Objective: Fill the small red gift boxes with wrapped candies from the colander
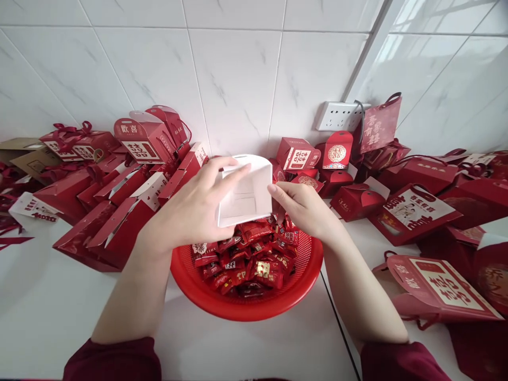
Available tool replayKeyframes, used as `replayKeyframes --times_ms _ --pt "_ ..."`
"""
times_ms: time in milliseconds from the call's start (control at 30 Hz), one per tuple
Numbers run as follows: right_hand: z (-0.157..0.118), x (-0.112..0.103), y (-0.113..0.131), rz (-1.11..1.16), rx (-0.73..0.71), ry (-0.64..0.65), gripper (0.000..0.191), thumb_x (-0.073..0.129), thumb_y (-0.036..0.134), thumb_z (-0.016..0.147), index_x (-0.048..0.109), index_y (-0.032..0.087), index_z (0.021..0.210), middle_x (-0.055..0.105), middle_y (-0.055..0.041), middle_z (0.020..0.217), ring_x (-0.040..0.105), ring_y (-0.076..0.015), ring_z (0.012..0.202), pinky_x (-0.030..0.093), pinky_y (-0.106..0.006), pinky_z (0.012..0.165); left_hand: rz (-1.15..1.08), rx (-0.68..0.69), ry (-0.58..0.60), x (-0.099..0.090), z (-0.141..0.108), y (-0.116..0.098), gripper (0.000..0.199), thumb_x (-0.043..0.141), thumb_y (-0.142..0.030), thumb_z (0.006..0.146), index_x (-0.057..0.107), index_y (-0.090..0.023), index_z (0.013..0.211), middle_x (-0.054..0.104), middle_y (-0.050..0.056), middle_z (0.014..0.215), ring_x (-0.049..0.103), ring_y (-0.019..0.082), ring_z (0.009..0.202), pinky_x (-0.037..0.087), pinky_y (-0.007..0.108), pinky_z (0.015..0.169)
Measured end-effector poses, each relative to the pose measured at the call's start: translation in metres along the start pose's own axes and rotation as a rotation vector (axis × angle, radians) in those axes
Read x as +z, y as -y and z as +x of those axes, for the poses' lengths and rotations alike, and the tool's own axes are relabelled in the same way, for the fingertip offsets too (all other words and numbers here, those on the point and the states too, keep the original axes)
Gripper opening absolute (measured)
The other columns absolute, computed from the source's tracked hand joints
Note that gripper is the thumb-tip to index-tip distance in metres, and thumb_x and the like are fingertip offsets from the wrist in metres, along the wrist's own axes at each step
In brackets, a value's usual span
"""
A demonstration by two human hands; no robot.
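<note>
A small paper gift box (pixel 246 193) is tilted so that its white inside faces me. My left hand (pixel 190 203) grips it from the left, with fingers reaching over the opening and the rest of the hand along the side. On the right edge, my right hand (pixel 299 203) is closed with the thumb against the box wall; its other fingers are partly hidden. The box's outer face is turned away. Just below both hands stands a red plastic basket (pixel 246 312) with many red-wrapped candies (pixel 254 262) in it.
Red gift boxes (pixel 145 140) crowd the left side, some upright with open tops. More red boxes (pixel 420 211) lie on the right. A power strip (pixel 340 116) is on the white tiled wall (pixel 234 69) behind. A dark seam crosses the white tabletop (pixel 246 349).
</note>
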State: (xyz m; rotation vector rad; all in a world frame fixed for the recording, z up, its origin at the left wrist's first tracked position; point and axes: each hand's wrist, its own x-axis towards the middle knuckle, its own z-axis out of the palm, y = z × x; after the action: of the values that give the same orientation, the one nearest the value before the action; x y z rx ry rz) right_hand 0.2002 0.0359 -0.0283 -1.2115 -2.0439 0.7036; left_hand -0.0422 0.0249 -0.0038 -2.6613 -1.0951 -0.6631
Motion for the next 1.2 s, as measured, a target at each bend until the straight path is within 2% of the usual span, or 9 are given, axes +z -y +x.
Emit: replayKeyframes --times_ms 133,267,400,533,667,733,867,1067,1200 --pt "-0.001 0.002 -0.001 -0.257 0.017 -0.029 0.042 0.038 0.048 0.103 0.046 0.021 0.071 0.057 0.0018 0.065 0.049 -0.0123 0.059 0.031 -0.026 0.058 0.049 -0.098 -0.048 -0.006 -0.003 0.021 0.093 0.076 -0.029 0.071 0.034 -0.024 0.153 0.038 0.012 0.147 0.044 0.036 0.137 0.04 0.05 0.117" --pt "-0.006 0.002 -0.001 -0.417 -0.068 0.261 0.025 0.047 0.034 0.1 0.056 0.02 0.08 0.064 0.0006 0.075 0.054 -0.0134 0.067 0.031 -0.027 0.06 0.128 -0.196 -0.077 -0.014 -0.006 0.032 0.089 0.078 -0.037 0.074 0.037 -0.027 0.152 0.039 0.011 0.144 0.048 0.031 0.134 0.039 0.043 0.117" --pt "-0.009 0.008 -0.002 -0.48 -0.133 0.526 0.016 0.056 0.026 0.094 0.062 0.02 0.081 0.069 -0.0011 0.08 0.059 -0.0151 0.073 0.034 -0.028 0.063 0.191 -0.228 -0.14 -0.02 -0.01 0.037 0.09 0.083 -0.039 0.07 0.044 -0.02 0.148 0.041 0.014 0.142 0.049 0.03 0.132 0.039 0.042 0.117" --pt "-0.012 0.018 0.0 -0.435 -0.179 0.653 0.013 0.066 0.032 0.087 0.064 0.02 0.084 0.07 -0.0011 0.091 0.061 -0.0161 0.078 0.035 -0.027 0.061 0.18 -0.249 -0.131 -0.021 -0.012 0.038 0.088 0.084 -0.041 0.07 0.047 -0.017 0.146 0.041 0.015 0.142 0.048 0.03 0.132 0.038 0.041 0.117" --pt "-0.017 0.031 0.007 -0.526 -0.188 0.711 0.028 0.078 0.041 0.074 0.067 0.02 0.088 0.068 -0.0024 0.095 0.061 -0.0184 0.079 0.032 -0.028 0.056 0.157 -0.248 -0.092 -0.02 -0.011 0.035 0.086 0.083 -0.041 0.072 0.045 -0.021 0.147 0.04 0.013 0.143 0.049 0.029 0.131 0.041 0.043 0.115" --pt "-0.021 0.04 0.011 -0.645 -0.158 0.718 0.032 0.082 0.042 0.069 0.069 0.018 0.086 0.068 -0.005 0.094 0.061 -0.0206 0.078 0.032 -0.029 0.055 0.134 -0.229 -0.085 -0.019 -0.011 0.035 0.086 0.081 -0.041 0.074 0.042 -0.023 0.149 0.038 0.011 0.145 0.047 0.029 0.132 0.039 0.044 0.116" --pt "-0.027 0.046 0.015 -0.754 -0.197 0.651 0.02 0.078 0.03 0.076 0.072 0.014 0.086 0.069 -0.0094 0.094 0.063 -0.0245 0.084 0.036 -0.031 0.059 0.058 -0.172 -0.074 -0.017 -0.011 0.036 0.085 0.075 -0.047 0.078 0.036 -0.029 0.151 0.032 0.006 0.149 0.043 0.03 0.134 0.036 0.049 0.118" --pt "-0.023 0.011 0.01 -0.409 -0.283 0.681 0.011 0.07 0.025 0.087 0.071 0.02 0.096 0.071 -0.003 0.091 0.065 -0.0184 0.082 0.042 -0.029 0.069 0.02 -0.078 -0.071 -0.012 -0.008 0.027 0.081 0.076 -0.037 0.078 0.039 -0.032 0.149 0.036 0.007 0.146 0.042 0.034 0.137 0.037 0.053 0.118" --pt "-0.023 -0.013 0.01 -0.167 -0.304 0.453 0.014 0.064 0.026 0.093 0.066 0.02 0.105 0.07 0.0002 0.086 0.062 -0.0139 0.074 0.044 -0.027 0.07 -0.007 -0.042 0.005 -0.013 -0.006 0.01 0.083 0.078 -0.031 0.077 0.038 -0.037 0.15 0.039 0.006 0.146 0.039 0.035 0.141 0.041 0.052 0.116"
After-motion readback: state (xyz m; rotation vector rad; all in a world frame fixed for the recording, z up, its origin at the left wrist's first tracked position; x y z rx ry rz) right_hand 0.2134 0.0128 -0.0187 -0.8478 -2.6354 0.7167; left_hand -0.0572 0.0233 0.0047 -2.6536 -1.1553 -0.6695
